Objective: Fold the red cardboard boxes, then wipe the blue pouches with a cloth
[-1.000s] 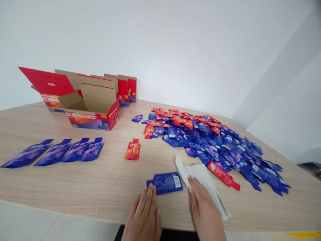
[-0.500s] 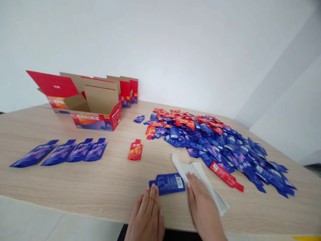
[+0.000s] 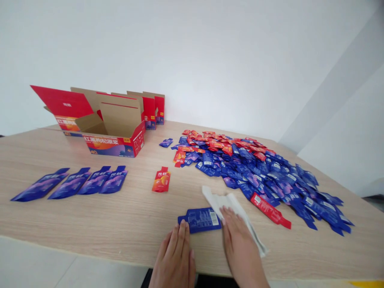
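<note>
Head view, and from my remote seat I have both bare hands at the near edge of a pale wood-grain table [image 3: 90, 224]. The left hand [image 3: 173, 256] lies palm down with its fingers [image 3: 181, 236] straight and slightly spread, not closed on anything, and the fingertips just meet the lower edge of a blue sachet [image 3: 199, 220]. That sachet lies flat on the table between the two hands, its barcode side up and its spout pointing left. The right hand [image 3: 240, 252] rests flat on a folded white cloth [image 3: 231, 203], fingers extended and close together. I see no grip on the cloth, only the hand lying on it, and the fingertips sit just beside the sachet's right end. The cloth runs diagonally past the hand, and just to its right lies a red sachet [image 3: 270, 211]. Beyond that spreads a large heap of blue and red sachets [image 3: 255, 172], blue mostly toward the right and near side, red along the far side. A lone small blue sachet [image 3: 166, 143] lies just off the heap's far left. An orange-red sachet [image 3: 161, 180] lies on its own, left of the heap. Further left, four blue sachets [image 3: 69, 184] lie in a slanted row, side by side. At the far edge of the table stands an open red-and-cardboard carton [image 3: 114, 140] with its flaps up, and more red cartons [image 3: 150, 110] stand just behind it.
</note>
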### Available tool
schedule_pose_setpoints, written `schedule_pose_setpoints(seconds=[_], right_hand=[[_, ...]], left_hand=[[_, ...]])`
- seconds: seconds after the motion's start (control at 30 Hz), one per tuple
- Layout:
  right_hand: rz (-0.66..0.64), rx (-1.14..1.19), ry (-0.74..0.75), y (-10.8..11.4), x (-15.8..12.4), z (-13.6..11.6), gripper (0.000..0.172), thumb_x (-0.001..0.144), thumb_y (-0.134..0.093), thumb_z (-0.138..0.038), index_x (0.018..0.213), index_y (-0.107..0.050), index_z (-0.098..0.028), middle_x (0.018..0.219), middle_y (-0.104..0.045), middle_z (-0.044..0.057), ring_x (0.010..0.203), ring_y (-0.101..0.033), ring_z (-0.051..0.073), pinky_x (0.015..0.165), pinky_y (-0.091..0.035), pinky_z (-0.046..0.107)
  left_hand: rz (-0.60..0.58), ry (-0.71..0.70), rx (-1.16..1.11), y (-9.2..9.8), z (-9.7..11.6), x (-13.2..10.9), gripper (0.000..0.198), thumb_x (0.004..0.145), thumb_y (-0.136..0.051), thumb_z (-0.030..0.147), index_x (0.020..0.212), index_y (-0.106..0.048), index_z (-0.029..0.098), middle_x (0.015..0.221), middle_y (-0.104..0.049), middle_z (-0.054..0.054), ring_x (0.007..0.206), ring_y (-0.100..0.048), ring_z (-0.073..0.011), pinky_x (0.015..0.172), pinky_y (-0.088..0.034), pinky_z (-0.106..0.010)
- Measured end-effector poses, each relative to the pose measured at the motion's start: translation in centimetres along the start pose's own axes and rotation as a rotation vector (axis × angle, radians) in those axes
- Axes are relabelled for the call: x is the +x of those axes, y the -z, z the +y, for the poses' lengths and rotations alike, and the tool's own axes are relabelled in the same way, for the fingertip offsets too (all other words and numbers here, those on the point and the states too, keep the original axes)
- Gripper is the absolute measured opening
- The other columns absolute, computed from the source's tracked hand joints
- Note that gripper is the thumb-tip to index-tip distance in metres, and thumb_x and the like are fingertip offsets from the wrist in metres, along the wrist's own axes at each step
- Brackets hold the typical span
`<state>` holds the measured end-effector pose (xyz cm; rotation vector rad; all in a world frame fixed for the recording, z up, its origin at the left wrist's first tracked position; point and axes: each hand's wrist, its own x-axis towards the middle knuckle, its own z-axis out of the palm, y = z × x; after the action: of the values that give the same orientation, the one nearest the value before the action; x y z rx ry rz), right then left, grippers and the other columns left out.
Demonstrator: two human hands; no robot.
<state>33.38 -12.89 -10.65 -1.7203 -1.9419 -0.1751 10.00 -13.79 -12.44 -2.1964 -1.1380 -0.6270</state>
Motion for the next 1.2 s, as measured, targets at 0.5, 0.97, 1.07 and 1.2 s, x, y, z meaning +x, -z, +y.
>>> schedule_pose_setpoints(seconds=[0.5, 0.97, 1.07, 1.2], right_hand=[[-0.055, 0.036, 0.042, 0.0, 0.5, -1.1, 0.045, 0.107, -0.039, -0.023, 0.143, -0.064, -0.012, 0.146, -0.064, 0.015, 0.138, -0.06, 0.032, 0.115, -0.052, 0.056], [-0.059, 0.106, 0.155, -1.4, -0.1, -3.3, 0.046, 0.105, -0.042, -0.017, 0.147, -0.061, -0.017, 0.151, -0.061, 0.009, 0.142, -0.056, 0.027, 0.119, -0.049, 0.05], [0.017, 0.019, -0.098, 0.3, -0.4, 0.7, 0.048, 0.109, -0.037, -0.031, 0.141, -0.066, -0.009, 0.144, -0.065, 0.019, 0.136, -0.062, 0.034, 0.115, -0.051, 0.058], [0.063, 0.083, -0.143, 1.7, -0.1, 0.3, 0.048, 0.11, -0.037, -0.035, 0.144, -0.063, -0.013, 0.147, -0.064, 0.015, 0.137, -0.061, 0.031, 0.114, -0.053, 0.053]], left_hand=[[-0.005, -0.017, -0.027, -0.1, -0.1, 0.0, 0.05, 0.092, -0.051, 0.022, 0.137, -0.062, 0.005, 0.145, -0.065, -0.014, 0.131, -0.06, -0.025, 0.107, -0.045, -0.036], [-0.007, -0.018, -0.016, -0.4, 0.0, -0.2, 0.049, 0.09, -0.05, 0.022, 0.134, -0.064, 0.008, 0.141, -0.068, -0.013, 0.129, -0.061, -0.0249, 0.105, -0.047, -0.036], [0.041, -0.012, -0.005, -0.4, 0.0, 0.1, 0.05, 0.089, -0.05, 0.022, 0.135, -0.063, 0.005, 0.142, -0.067, -0.015, 0.128, -0.062, -0.0245, 0.104, -0.047, -0.035], [0.06, -0.004, 0.011, -0.6, 0.2, 0.2, 0.05, 0.088, -0.051, 0.021, 0.133, -0.064, 0.005, 0.14, -0.068, -0.015, 0.127, -0.063, -0.0254, 0.105, -0.047, -0.036]])
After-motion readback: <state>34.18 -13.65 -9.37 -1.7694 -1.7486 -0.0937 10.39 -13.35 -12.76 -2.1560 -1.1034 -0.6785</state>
